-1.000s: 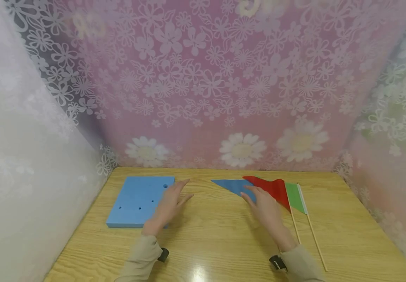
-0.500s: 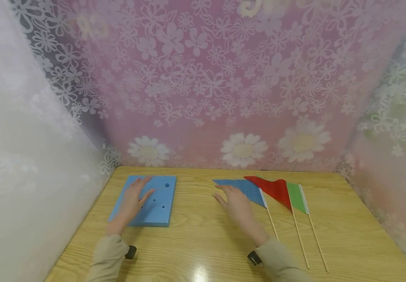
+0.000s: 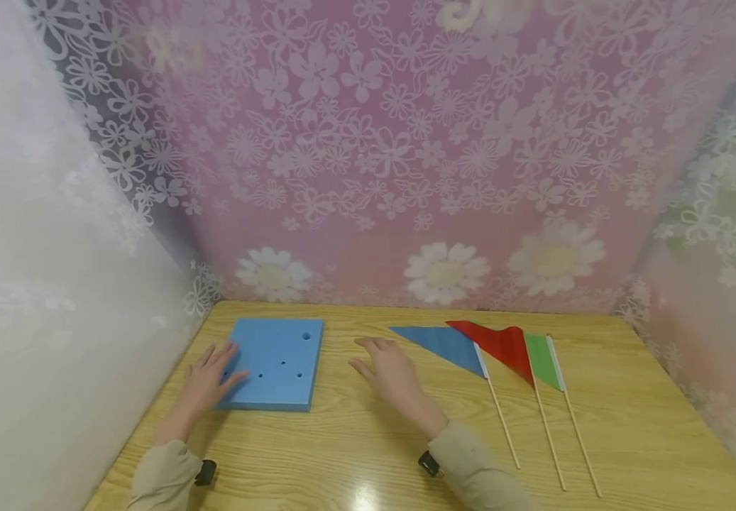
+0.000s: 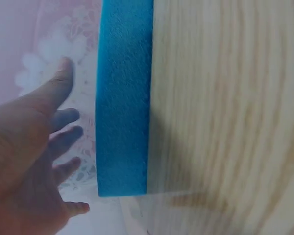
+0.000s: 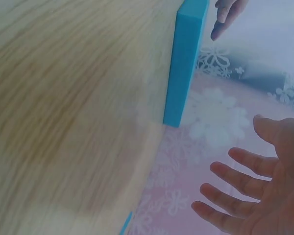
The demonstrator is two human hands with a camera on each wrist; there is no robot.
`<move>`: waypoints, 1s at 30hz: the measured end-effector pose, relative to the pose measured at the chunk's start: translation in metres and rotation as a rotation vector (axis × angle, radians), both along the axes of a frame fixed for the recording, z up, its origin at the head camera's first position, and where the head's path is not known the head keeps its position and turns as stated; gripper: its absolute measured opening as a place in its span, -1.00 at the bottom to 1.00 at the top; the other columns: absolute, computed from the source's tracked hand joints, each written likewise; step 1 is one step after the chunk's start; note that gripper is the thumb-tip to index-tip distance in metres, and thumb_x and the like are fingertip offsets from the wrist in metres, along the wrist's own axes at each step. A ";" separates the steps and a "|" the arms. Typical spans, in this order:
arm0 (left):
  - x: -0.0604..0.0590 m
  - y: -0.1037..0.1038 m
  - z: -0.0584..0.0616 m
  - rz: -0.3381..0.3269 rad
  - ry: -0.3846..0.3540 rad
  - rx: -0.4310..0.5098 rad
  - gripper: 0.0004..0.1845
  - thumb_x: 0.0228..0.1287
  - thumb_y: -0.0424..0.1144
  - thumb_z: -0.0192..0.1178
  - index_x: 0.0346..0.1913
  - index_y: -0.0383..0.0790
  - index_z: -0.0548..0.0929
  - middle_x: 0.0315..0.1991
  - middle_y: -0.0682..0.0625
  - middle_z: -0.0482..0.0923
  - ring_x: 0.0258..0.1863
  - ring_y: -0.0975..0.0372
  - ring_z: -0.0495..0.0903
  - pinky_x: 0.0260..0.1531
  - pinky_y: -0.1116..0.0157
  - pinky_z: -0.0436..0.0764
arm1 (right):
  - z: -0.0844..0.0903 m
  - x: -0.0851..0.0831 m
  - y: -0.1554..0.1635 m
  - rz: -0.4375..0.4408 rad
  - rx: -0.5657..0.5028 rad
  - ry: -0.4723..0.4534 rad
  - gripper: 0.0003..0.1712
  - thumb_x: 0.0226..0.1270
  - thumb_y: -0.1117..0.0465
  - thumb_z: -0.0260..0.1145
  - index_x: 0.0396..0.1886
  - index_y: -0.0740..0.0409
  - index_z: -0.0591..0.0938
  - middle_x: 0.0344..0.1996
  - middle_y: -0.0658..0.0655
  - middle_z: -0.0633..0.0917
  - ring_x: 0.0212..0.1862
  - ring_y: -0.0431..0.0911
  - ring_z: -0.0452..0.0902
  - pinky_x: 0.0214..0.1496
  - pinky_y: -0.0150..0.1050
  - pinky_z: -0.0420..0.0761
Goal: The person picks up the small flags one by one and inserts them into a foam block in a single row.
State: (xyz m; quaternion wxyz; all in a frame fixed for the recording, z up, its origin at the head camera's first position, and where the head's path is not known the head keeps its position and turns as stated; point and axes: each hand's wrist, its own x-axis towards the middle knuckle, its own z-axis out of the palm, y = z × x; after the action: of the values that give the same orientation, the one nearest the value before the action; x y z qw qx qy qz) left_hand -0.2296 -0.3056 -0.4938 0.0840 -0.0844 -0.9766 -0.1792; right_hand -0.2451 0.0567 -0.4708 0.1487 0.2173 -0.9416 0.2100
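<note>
A blue foam board with several small holes and one larger hole lies flat at the left of the table. My left hand, fingers spread, is over its left edge; the left wrist view shows the palm beside the board's thick side. Between the board and the flags hovers my right hand, its fingers extended and holding nothing. To its right lie three triangular flags on thin wooden sticks: a blue flag, a red flag and a green flag. The red one overlaps part of the green.
The wooden table meets a pink floral backdrop at its far edge. White floral side walls stand left and right. The flag sticks point toward the near right, and a light glare shows near the front.
My left hand has swept left across the board to its left edge. The right hand has moved left, off the blue flag, into the gap beside the board. Board and flags stay put.
</note>
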 end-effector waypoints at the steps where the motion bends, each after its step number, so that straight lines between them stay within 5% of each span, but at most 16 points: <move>1: 0.001 -0.001 -0.001 0.002 -0.024 -0.007 -0.25 0.43 0.01 0.26 0.49 -0.38 0.33 0.49 -0.35 0.22 0.48 -0.36 0.07 0.22 -0.56 0.08 | -0.001 0.000 -0.002 0.010 0.003 -0.006 -0.46 0.46 -0.12 0.29 0.30 0.04 0.61 0.16 0.17 0.68 0.20 0.19 0.58 0.10 0.10 0.67; 6: 0.003 -0.004 -0.003 0.004 -0.102 -0.016 -0.22 0.42 0.07 0.25 0.50 -0.37 0.32 0.51 -0.35 0.18 0.49 -0.36 0.05 0.23 -0.58 0.03 | -0.005 -0.001 -0.013 0.044 0.036 -0.036 -0.44 0.48 -0.13 0.27 0.34 0.03 0.57 0.21 0.16 0.65 0.24 0.19 0.55 0.09 0.08 0.68; 22: 0.006 0.016 -0.003 0.005 -0.105 -0.028 -0.23 0.43 0.07 0.24 0.50 -0.36 0.33 0.51 -0.34 0.20 0.50 -0.32 0.07 0.23 -0.58 0.01 | -0.011 -0.003 -0.046 0.187 0.240 -0.078 -0.30 0.48 -0.16 0.25 0.47 0.07 0.44 0.45 0.19 0.43 0.45 0.17 0.35 0.24 0.15 0.58; 30: 0.008 0.028 -0.001 0.009 -0.127 -0.034 -0.24 0.46 0.07 0.20 0.51 -0.36 0.32 0.52 -0.34 0.17 0.51 -0.31 0.05 0.25 -0.57 -0.01 | -0.020 0.000 -0.051 0.282 0.384 -0.167 -0.20 0.55 -0.25 0.04 0.63 -0.01 0.19 0.60 0.06 0.16 0.61 0.00 0.04 0.50 0.23 0.26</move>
State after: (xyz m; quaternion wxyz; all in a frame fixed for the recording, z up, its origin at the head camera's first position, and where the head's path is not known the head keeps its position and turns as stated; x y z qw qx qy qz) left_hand -0.2220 -0.2773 -0.4949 0.0214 -0.0699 -0.9832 -0.1673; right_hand -0.2453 0.0061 -0.4912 -0.0043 0.3525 -0.9337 0.0632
